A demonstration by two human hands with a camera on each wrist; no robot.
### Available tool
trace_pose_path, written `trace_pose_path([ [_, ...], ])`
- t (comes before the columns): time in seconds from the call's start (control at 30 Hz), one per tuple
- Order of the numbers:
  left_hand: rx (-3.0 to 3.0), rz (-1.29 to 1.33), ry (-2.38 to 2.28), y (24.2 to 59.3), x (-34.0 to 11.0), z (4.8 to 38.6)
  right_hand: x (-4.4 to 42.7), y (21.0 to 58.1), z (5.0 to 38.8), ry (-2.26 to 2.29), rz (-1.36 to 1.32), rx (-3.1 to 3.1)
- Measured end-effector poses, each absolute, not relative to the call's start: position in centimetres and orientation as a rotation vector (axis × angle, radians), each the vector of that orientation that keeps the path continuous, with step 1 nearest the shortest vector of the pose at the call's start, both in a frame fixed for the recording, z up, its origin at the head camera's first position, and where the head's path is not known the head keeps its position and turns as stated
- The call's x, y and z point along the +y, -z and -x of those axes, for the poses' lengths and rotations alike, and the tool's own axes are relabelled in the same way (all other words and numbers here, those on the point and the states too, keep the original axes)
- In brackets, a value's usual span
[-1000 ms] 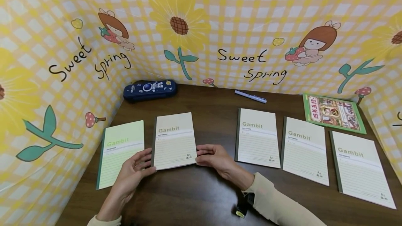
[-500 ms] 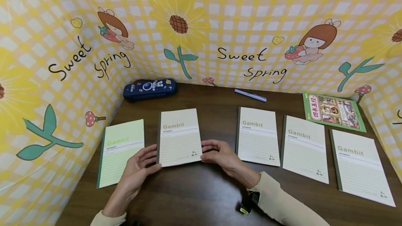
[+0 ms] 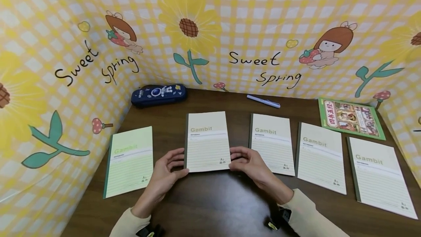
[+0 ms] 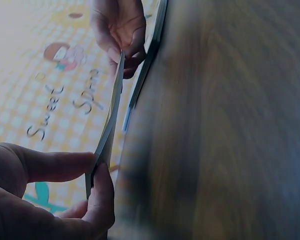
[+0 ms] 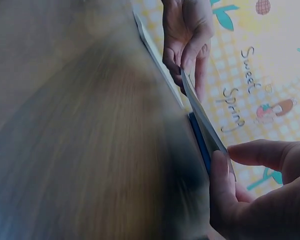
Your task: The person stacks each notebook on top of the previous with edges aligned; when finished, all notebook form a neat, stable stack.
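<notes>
Both hands hold a cream Gambit notebook [image 3: 208,145] with a dark spine, cover facing up. At its lower left edge, my left hand [image 3: 164,175] pinches the spine side between thumb and fingers. My right hand [image 3: 253,165] pinches the opposite edge. Both wrist views show the notebook [image 4: 107,125] edge-on, slightly bent and raised above the table. To the left lies a green Gambit notebook [image 3: 129,164]. Right of the held one lie three more cream notebooks: a near one [image 3: 271,145], a middle one [image 3: 320,158] and a far right one [image 3: 381,178].
At the back of the dark wooden table [image 3: 210,200] are a navy pencil case [image 3: 159,95], a lavender pen [image 3: 263,101] and a green picture-covered book [image 3: 352,118]. A yellow checked cloth [image 3: 210,28] encloses the back and sides.
Both hands have carried the held notebook rightward and slightly away, from beside the green notebook to nearer the row of cream ones. The other notebooks stay in place.
</notes>
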State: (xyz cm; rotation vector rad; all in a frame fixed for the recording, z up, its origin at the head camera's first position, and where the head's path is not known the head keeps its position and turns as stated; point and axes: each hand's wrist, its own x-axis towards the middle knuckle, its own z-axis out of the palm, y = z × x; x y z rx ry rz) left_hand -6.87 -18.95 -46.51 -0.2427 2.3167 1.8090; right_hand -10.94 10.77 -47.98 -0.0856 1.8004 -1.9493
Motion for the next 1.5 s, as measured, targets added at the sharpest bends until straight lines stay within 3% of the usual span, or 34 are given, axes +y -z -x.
trace_pose_path([
  [0.93, 2.289, -0.085, -1.728, 47.4, -11.7, 9.3, 19.2, 47.1, 8.9, 1.918, 0.119, 2.068],
  [1.5, 2.249, -0.242, -1.669, 47.5, -6.5, 10.9, 24.0, 46.8, 7.9, 1.803, 0.008, 2.305],
])
